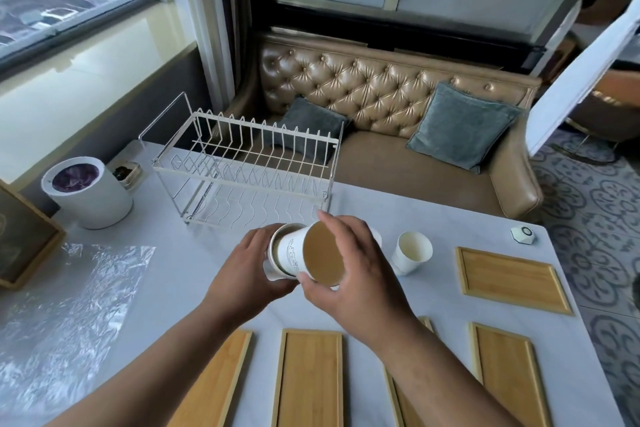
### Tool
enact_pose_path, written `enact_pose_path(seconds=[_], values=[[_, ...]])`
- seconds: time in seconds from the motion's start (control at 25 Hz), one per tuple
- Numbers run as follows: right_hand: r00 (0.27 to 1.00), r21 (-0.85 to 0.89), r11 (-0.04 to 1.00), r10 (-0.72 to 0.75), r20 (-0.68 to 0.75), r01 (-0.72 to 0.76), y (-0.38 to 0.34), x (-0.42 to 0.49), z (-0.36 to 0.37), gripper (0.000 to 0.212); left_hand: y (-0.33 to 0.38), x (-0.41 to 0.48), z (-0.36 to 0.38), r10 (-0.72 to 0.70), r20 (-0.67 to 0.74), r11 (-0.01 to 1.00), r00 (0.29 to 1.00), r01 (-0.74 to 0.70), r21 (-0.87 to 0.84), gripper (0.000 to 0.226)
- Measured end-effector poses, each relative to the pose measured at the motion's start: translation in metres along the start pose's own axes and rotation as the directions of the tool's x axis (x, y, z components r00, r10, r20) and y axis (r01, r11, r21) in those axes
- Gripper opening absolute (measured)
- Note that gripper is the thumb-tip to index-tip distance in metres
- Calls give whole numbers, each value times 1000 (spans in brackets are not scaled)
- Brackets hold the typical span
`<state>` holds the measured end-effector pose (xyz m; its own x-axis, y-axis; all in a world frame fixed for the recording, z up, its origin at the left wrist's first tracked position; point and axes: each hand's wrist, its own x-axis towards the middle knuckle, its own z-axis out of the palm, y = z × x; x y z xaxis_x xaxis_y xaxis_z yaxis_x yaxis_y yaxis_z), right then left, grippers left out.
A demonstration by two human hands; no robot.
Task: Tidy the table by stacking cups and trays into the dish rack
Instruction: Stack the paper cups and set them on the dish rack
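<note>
From the head camera, the left hand (242, 267) grips a white paper cup (277, 255) tipped on its side, its fingers wrapped around the far wall with the mouth facing right. The right hand (349, 267) grasps a second paper cup (322, 255), printed with a dark line pattern, between thumb below and fingers above; its base is already partly inside the first cup's mouth. Both cups are held above the counter (180, 274), just in front of the white wire dish rack (242, 163), which holds nothing that I can see.

The step in hand looks like nesting the two cups. To do it well, the right hand should line the cup axes up before pushing, since the inner cup sits at a slight angle and a thin paper rim buckles easily if it catches. A light push is enough; jamming them tight would make them hard to separate. The left hand should hold near the rim without squeezing it oval.

A third, single cup (412, 251) stands upright on the counter to the right, likely next onto the stack. Bamboo trays lie flat: one at the right (512, 279) and a row along the near edge (311, 378), none yet racked. A white lidded bin (90, 191) and a crinkled plastic sheet (69, 315) lie at the left.
</note>
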<state>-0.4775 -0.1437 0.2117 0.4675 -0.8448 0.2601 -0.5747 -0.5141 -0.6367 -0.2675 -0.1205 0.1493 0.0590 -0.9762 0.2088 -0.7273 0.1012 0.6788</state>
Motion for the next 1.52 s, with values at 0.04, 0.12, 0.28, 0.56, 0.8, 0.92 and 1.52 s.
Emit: enact_pose_path(seconds=[0.04,0.12,0.28,0.56,0.8,0.92,1.52], values=[[1000,-9,1000,2,8,-2,3,-2,-3,83,7,0,4,12,8,1000,1000,-12,1,89],[1000,-28,999,15,22,-15,9,-6,-10,84,19,1,12,37,25,999,999,-37,2,91],[994,-38,996,79,72,-77,18,-10,-17,89,35,7,25,107,65,994,992,-106,-24,92],[985,-37,990,137,109,-134,33,0,-10,89,36,27,35,151,109,986,983,-142,-88,86],[885,12,888,460,-72,-461,122,45,2,59,-3,42,44,3,60,999,998,0,-54,86],[855,-237,854,501,136,-463,161,62,39,79,-16,49,47,-30,58,999,998,33,-39,87],[903,-114,896,419,-96,-429,144,45,24,81,-36,50,55,-129,118,992,985,130,-4,86]])
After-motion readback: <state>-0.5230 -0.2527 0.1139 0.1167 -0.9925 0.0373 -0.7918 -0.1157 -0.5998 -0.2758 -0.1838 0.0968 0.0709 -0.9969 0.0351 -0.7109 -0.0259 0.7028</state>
